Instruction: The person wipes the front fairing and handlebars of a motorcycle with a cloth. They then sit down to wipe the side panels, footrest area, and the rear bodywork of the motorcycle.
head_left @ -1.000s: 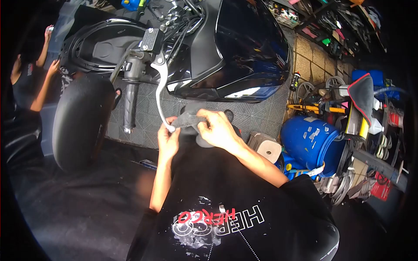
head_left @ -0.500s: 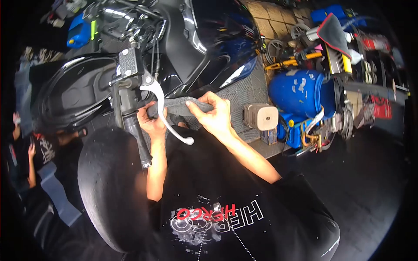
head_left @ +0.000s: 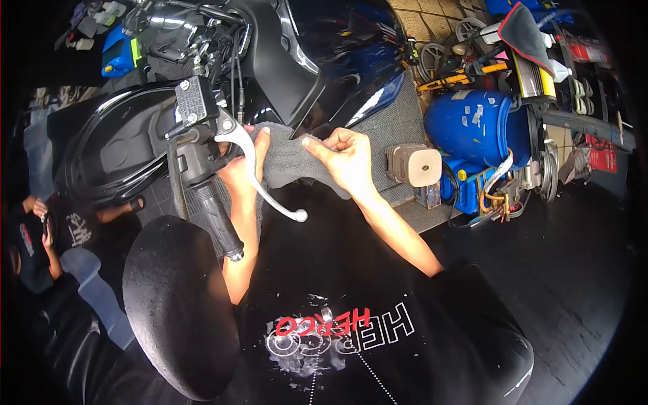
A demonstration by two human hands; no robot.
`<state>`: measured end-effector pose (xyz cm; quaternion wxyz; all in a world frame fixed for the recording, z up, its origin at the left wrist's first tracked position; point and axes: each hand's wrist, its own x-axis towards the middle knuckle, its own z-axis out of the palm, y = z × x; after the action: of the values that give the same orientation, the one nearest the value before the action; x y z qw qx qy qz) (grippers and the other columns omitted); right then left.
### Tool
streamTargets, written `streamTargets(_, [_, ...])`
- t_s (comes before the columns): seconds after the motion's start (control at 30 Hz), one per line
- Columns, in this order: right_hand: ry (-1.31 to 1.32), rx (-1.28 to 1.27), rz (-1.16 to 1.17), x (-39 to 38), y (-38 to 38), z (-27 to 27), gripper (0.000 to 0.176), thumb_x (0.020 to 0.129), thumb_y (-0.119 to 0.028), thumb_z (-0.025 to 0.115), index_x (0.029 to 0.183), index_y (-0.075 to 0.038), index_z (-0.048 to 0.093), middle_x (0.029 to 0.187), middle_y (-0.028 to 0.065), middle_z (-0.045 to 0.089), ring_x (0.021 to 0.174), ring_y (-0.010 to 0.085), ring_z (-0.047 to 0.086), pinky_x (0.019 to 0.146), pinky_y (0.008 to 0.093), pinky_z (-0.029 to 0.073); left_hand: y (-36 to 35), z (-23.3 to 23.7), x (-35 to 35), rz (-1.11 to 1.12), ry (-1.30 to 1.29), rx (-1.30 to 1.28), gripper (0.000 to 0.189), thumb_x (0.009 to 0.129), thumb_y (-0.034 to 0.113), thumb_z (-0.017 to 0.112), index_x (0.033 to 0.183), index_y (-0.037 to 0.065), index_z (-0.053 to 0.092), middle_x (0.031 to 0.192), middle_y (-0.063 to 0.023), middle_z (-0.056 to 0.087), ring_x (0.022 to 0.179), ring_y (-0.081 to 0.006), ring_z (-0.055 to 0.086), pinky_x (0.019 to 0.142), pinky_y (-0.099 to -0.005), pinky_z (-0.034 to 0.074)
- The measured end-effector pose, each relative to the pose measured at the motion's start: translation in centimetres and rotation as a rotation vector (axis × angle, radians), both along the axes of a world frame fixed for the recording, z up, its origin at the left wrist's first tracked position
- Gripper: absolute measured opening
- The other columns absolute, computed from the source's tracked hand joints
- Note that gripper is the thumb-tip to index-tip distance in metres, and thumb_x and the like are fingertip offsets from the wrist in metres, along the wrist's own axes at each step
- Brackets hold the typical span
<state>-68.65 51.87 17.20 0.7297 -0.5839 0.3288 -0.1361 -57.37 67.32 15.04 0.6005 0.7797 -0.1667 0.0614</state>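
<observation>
A dark grey cloth (head_left: 291,160) is stretched between my two hands and hangs down in front of my shirt. My left hand (head_left: 241,169) pinches its left edge with the thumb on top, partly hidden behind the silver brake lever (head_left: 268,194). At the upper right edge of the cloth, my right hand (head_left: 349,158) grips it between thumb and bent fingers. Beside my left forearm is the black handlebar grip (head_left: 219,226), with the brake fluid reservoir (head_left: 193,100) above it. The dark motorcycle body (head_left: 287,81) lies just beyond the cloth.
A rounded black mirror back (head_left: 181,310) sits close at lower left. On the right are a blue barrel (head_left: 466,128), a beige-topped block (head_left: 424,167) and assorted tools. Another person's hands (head_left: 42,210) show at far left.
The cloth has gone from a narrow folded strip to a wider spread sheet. My left hand has risen and now grips nearer its top edge. The view has shifted slightly.
</observation>
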Motion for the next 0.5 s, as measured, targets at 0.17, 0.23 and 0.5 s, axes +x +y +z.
streamTargets(0.17, [0.134, -0.242, 0.1, 0.3, 0.3, -1.0, 0.033, 0.083, -0.013, 0.087, 0.065, -0.004, 0.061, 0.064, 0.0038, 0.068, 0.056, 0.0046, 0.058, 0.05, 0.0234, 0.044, -0.6, -0.3, 0.3, 0.152, 0.255, -0.082, 0.032, 0.083, 0.007, 0.087, 0.106, 0.003, 0.065, 0.092, -0.0041, 0.069, 0.089, -0.0149, 0.065, 0.084, -0.0332, 0.052])
streamTargets(0.23, [0.192, -0.305, 0.129, 0.1, -0.2, -1.1, 0.037, 0.081, -0.026, 0.089, 0.067, -0.002, 0.064, 0.059, 0.0041, 0.066, 0.052, 0.0074, 0.055, 0.049, 0.0291, 0.044, -0.7, 0.1, -0.1, 0.148, 0.239, 0.026, 0.033, 0.081, 0.004, 0.088, 0.105, 0.001, 0.066, 0.097, -0.0067, 0.07, 0.088, -0.015, 0.067, 0.08, -0.0325, 0.055])
streamTargets(0.5, [0.044, -0.177, 0.08, -1.3, -5.2, -2.5, 0.029, 0.078, -0.017, 0.092, 0.07, 0.0, 0.07, 0.063, 0.0026, 0.068, 0.055, 0.0028, 0.054, 0.048, 0.0223, 0.04, -2.0, 0.7, -3.9, 0.213, -0.051, 0.356, 0.066, 0.072, 0.023, 0.096, 0.122, -0.002, 0.062, 0.133, -0.0239, 0.049, 0.133, -0.0369, 0.038, 0.116, -0.0565, 0.025])
